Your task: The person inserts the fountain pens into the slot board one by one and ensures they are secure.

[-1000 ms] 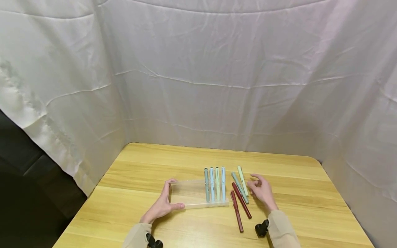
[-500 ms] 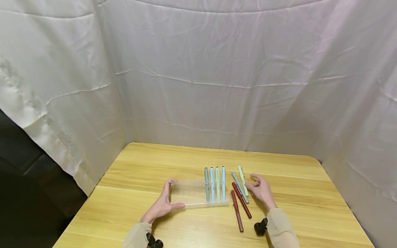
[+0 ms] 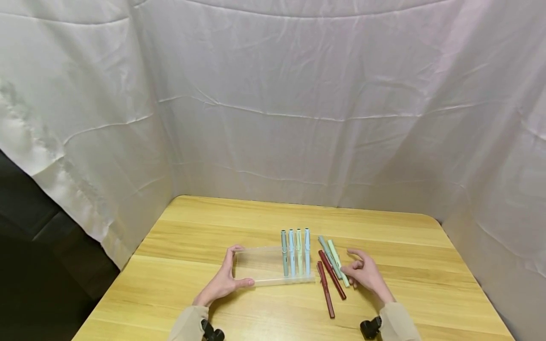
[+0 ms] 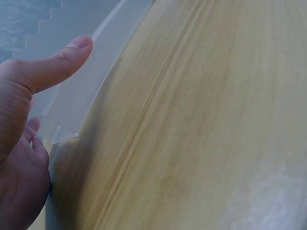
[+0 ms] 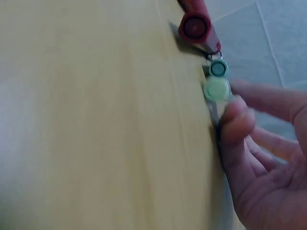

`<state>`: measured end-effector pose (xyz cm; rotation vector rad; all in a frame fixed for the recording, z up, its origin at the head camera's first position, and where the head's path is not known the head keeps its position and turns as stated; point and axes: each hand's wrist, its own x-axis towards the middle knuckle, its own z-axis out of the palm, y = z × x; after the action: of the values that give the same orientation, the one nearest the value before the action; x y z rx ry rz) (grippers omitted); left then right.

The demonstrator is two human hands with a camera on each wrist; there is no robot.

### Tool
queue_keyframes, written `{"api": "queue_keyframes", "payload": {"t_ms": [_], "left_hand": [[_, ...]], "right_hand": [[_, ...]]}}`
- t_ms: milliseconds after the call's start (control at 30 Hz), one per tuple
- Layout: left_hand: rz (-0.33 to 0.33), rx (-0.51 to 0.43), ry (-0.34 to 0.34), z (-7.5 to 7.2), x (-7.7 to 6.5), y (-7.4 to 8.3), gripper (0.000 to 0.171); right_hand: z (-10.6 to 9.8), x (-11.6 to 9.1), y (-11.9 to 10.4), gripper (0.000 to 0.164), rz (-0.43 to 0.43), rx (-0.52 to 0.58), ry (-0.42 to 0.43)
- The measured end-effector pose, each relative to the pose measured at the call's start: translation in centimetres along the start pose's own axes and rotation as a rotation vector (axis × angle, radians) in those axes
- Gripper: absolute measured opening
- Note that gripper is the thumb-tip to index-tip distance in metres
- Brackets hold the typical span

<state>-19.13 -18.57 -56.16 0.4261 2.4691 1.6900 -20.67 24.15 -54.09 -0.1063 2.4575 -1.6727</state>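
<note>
My left hand (image 3: pixel 222 283) grips the left end of a clear plastic pen rack (image 3: pixel 277 282), thumb along the front edge and fingers at the back. The left wrist view shows the thumb (image 4: pixel 60 64) over the rack's side wall and its notched edge. Across the rack's right part stand several capped pens: a grey-green pen (image 3: pixel 284 255), two light blue ones and a pale green one. My right hand (image 3: pixel 368 275) pinches another pale green pen (image 3: pixel 333 251) between thumb and fingers, beside the loose pens. Its round end (image 5: pixel 217 89) shows at the fingertips.
Left of the pale green pen lie a loose grey-green pen (image 3: pixel 327 252) and two dark red pens, one (image 3: pixel 332 274) beside it and another (image 3: pixel 326 291) nearer the front. Light curtains (image 3: pixel 273 118) enclose the wooden table (image 3: pixel 426 265).
My right hand has come to the pale green pen and drawn it toward me and slightly right, along the grey-green one. My left hand and the rack stay put.
</note>
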Motion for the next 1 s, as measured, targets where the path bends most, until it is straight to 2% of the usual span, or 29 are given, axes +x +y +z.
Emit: {"api": "queue_keyframes", "payload": {"t_ms": [133, 267, 433, 700, 867, 1000], "left_hand": [[0.038, -0.005, 0.013, 0.1, 0.0, -0.1, 0.097], [0.069, -0.013, 0.012, 0.1, 0.1, -0.1, 0.096], [0.061, -0.012, -0.001, 0.1, 0.2, 0.0, 0.094], [0.032, -0.027, -0.01, -0.1, 0.2, 0.1, 0.096], [0.014, -0.04, -0.007, -0.1, 0.1, 0.1, 0.098], [0.019, -0.028, 0.0, 0.0, 0.1, 0.1, 0.098]], "right_hand": [[-0.2, -0.2, -0.1, 0.069, 0.002, -0.037, -0.047], [-0.2, 0.8, -0.1, 0.058, -0.009, -0.129, -0.007], [-0.1, 2.1, 0.1, 0.052, 0.019, -0.207, 0.041], [-0.2, 2.3, -0.3, 0.053, 0.054, -0.172, 0.017], [0.0, 2.3, -0.5, 0.062, 0.042, -0.265, -0.008], [0.2, 2.2, -0.4, 0.06, 0.036, -0.295, 0.001]]}}
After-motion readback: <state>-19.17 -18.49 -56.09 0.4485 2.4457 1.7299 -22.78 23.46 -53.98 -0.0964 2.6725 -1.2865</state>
